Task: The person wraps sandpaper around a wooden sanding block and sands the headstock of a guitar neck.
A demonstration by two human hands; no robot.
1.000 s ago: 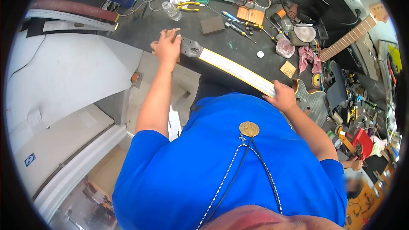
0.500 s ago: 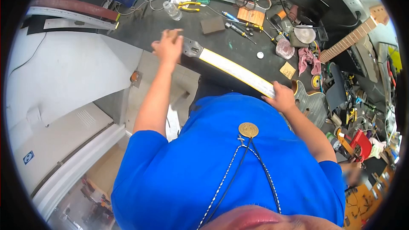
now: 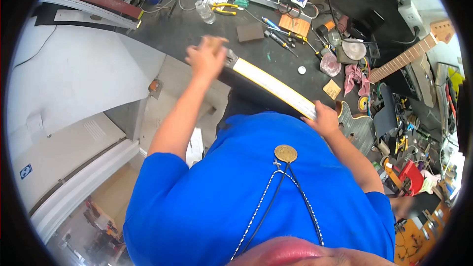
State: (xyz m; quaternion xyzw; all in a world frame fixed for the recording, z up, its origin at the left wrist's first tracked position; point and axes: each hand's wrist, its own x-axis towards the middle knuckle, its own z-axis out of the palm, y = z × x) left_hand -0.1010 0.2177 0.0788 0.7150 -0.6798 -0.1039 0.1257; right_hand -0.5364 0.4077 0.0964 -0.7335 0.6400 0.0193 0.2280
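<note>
A long guitar neck (image 3: 273, 84), its face covered in white with yellow edges, lies slanted along the front of the dark bench. My right hand (image 3: 325, 118) is closed round its lower right end, thumb on top. At the other end, my left hand (image 3: 207, 59) is open, fingers apart and a little blurred, and overlaps the grey headstock (image 3: 230, 57), hiding most of it. Just right of my right hand is a dark grey guitar body (image 3: 355, 125) with a pale edge.
Behind the neck are a brown block (image 3: 250, 32), a glass jar (image 3: 205, 13), yellow pliers (image 3: 225, 8) and screwdrivers (image 3: 281, 39). A white cap (image 3: 301, 70) and a small tan square (image 3: 331, 89) lie nearer. Another guitar neck (image 3: 404, 58) leans at right.
My left hand has moved right over the headstock, which showed more fully before. My right hand keeps its hold on the neck. The whole view has shifted slightly.
</note>
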